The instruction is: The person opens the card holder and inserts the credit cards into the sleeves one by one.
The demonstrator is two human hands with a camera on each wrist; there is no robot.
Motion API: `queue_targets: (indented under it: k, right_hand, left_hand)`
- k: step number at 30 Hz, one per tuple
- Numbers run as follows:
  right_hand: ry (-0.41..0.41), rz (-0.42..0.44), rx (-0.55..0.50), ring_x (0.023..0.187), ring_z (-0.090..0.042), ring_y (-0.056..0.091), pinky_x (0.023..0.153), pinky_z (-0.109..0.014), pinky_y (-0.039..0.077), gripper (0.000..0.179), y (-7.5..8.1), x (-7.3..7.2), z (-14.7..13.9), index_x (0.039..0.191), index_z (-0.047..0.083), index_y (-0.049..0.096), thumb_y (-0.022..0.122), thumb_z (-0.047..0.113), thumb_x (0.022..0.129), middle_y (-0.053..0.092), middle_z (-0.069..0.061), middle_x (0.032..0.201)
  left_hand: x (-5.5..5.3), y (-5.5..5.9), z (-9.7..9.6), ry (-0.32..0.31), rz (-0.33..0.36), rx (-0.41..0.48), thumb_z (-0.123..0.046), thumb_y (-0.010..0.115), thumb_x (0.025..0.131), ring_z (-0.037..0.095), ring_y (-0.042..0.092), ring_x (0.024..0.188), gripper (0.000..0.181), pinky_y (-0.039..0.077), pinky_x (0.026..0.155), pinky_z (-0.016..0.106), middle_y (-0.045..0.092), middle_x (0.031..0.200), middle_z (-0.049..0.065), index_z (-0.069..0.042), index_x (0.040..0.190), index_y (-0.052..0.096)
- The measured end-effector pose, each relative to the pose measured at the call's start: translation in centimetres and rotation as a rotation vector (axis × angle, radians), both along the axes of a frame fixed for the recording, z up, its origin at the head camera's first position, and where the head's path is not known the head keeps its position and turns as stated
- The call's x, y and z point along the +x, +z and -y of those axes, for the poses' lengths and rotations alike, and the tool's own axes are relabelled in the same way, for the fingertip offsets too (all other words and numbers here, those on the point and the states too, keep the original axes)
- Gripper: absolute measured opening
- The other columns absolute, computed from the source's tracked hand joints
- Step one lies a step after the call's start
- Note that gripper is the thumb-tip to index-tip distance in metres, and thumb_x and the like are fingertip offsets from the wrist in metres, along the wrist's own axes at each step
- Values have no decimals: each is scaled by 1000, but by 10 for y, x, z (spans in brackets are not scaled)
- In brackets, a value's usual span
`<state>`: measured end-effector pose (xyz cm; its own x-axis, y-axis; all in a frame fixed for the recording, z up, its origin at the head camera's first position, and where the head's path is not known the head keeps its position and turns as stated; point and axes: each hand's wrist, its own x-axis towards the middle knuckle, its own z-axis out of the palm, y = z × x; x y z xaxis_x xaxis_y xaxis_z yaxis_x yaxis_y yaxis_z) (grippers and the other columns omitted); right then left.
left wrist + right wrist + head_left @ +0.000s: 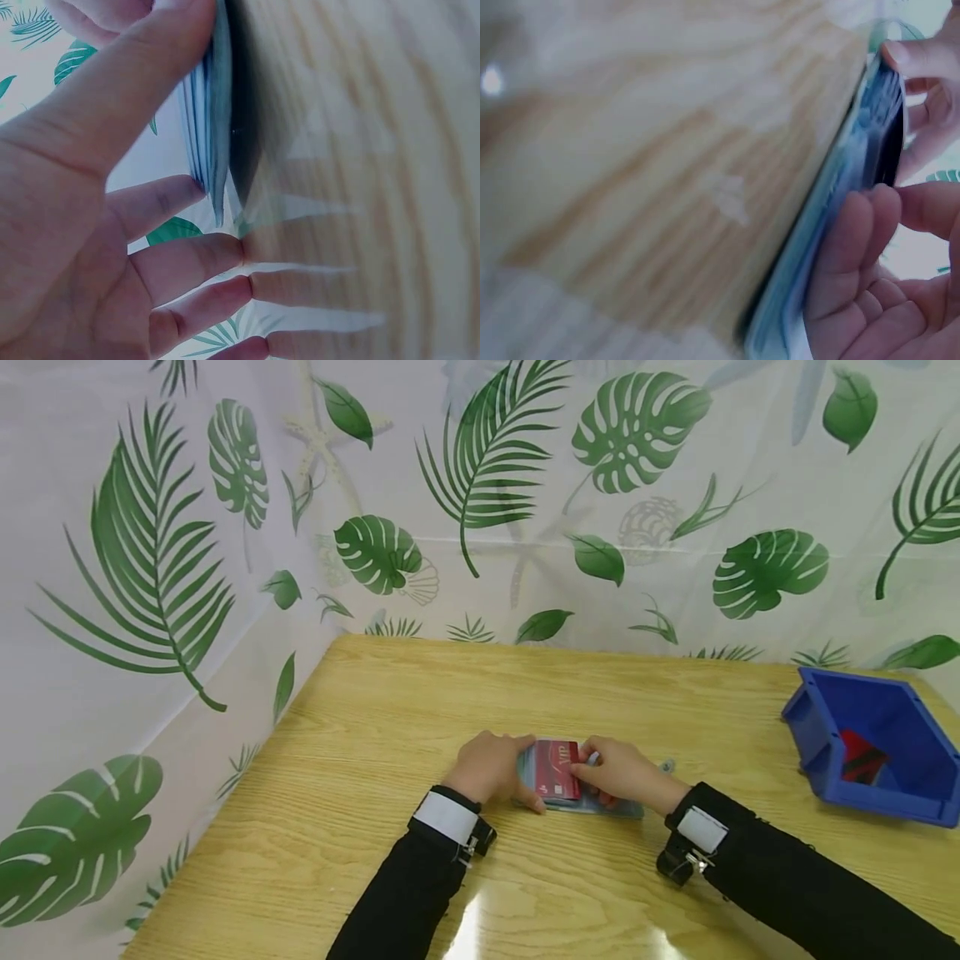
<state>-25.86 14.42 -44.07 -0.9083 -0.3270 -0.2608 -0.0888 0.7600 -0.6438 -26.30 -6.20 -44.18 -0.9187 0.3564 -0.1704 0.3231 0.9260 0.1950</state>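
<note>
A card holder (626,811) with clear bluish sleeves lies spread on the wooden table. On its left part is a red card (555,770) marked VIP. My left hand (487,768) grips the left side of the holder, thumb at the near edge and fingers at the far edge. Stacked sleeves (202,127) show edge-on between thumb and index finger in the left wrist view. With thumb and fingertips, my right hand (621,774) pinches the red card's right edge. The right wrist view shows the holder's long edge (810,225) beside the right fingers; the card's face is hidden there.
A blue plastic bin (819,735) stands at the right of the table (405,693), with a red and black item (858,758) inside. Leaf-printed white cloth (525,568) hangs behind the table and along its left side.
</note>
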Motion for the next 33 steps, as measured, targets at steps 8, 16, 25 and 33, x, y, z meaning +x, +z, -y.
queue_targets:
  k: [8,16,25,33]
  right_hand:
    - [-17,19,46,51,-15,56,50,-30,50,26,6,7,-32,104,-3,54,69,13,89,56,-6,64]
    - [-7,47,108,51,-13,50,52,-29,46,58,9,17,-61,124,-11,43,73,23,88,52,-2,59]
    - [18,77,151,45,-11,41,45,-26,43,47,8,16,-67,114,-3,45,71,28,90,43,0,58]
    - [-34,256,168,53,-15,44,47,-27,48,41,20,7,-64,104,3,40,72,25,90,47,-7,66]
  left_hand:
    - [0,1,1,-6,8,7,-64,82,62,30,55,118,102,51,74,33,58,135,7,-28,148,43]
    - [3,4,1,-6,22,16,-62,82,63,30,52,122,100,50,87,38,57,137,5,-28,149,42]
    - [4,8,3,-46,64,42,-55,84,66,29,54,122,99,48,94,37,55,139,8,-20,149,42]
    - [3,8,5,-3,87,220,-49,76,81,28,55,122,79,44,100,40,58,135,10,-10,144,48]
